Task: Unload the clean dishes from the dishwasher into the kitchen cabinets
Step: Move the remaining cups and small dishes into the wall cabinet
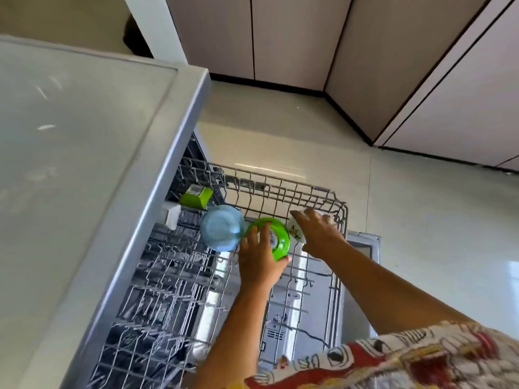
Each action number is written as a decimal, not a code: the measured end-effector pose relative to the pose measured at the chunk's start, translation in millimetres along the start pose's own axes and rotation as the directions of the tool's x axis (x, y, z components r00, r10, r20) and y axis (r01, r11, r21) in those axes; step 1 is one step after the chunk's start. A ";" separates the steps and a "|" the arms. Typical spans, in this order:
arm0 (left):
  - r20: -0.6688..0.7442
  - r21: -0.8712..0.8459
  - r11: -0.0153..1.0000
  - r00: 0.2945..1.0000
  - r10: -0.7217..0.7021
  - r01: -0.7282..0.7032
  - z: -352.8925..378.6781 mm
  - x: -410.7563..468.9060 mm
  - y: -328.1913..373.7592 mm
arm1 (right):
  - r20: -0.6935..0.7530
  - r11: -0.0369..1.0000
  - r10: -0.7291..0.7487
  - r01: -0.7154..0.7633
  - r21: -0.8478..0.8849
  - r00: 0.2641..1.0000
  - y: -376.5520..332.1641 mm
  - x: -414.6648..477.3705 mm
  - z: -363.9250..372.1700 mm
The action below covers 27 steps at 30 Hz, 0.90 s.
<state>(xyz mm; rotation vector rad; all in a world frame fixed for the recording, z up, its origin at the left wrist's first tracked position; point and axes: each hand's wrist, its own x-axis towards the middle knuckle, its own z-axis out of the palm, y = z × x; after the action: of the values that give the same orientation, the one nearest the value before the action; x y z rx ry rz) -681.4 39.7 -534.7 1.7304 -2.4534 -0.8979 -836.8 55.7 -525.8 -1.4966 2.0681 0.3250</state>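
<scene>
You are bending over the pulled-out dishwasher rack (280,189), both bare arms reaching down into it. Your left hand (259,256) is grasping an upturned green bowl (282,248) at the rack's far end, fingers curling over its base and thumb hooking its near edge. Your right hand (317,234) is clasping a white cup (293,231) with a flower print, just right of the green bowl, near the rack's far right corner. A blue bowl (222,228) is lying upside down just left of the green bowl. A green cup (196,196) is sitting at the rack's far left, under the grey bench (70,136) edge. Pale cabinets (295,37) are standing beyond the tiled floor (421,220).
</scene>
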 end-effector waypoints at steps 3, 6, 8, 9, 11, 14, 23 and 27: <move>0.003 0.087 0.996 1.000 0.000 0.000 10.9 11.0 0.1 | 0.000 0.998 0.015 -0.015 -0.053 1.000 -0.7 8.4 4.0; 0.091 0.147 0.989 0.995 -0.048 0.035 17.5 18.0 1.3 | -0.030 0.993 -0.011 0.007 -0.119 0.999 4.5 3.6 16.0; 0.090 0.157 0.986 0.993 -0.070 0.055 20.0 20.7 1.3 | -0.059 0.988 -0.039 0.030 -0.151 0.998 7.8 1.0 21.1; 0.074 0.167 0.985 0.995 -0.067 0.054 20.6 21.2 0.9 | -0.061 0.985 -0.047 0.036 -0.171 0.997 8.4 -0.1 21.2; 0.037 0.191 0.981 0.998 -0.051 0.043 22.7 21.9 -1.2 | -0.054 0.972 -0.079 0.065 -0.228 0.995 8.2 -0.3 19.4; 0.016 0.191 0.980 0.998 -0.054 0.050 22.3 21.2 -2.0 | -0.059 0.977 -0.094 0.081 -0.195 0.994 10.7 -0.9 17.2; -0.233 0.090 0.994 0.972 -0.040 0.063 -0.8 -10.0 -2.4 | -0.212 0.984 -0.140 0.159 0.076 0.967 9.9 -29.0 6.9; -0.194 -0.392 0.916 0.966 -0.170 0.082 -17.1 -40.1 -0.4 | -0.236 0.707 0.023 0.151 0.691 0.971 -1.1 -62.3 -13.2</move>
<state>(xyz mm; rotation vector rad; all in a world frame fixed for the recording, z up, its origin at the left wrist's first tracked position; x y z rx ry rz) -660.0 66.8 -508.2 1.7486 -1.8905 -1.0410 -825.9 98.2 -479.6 -1.1352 1.9500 -0.6532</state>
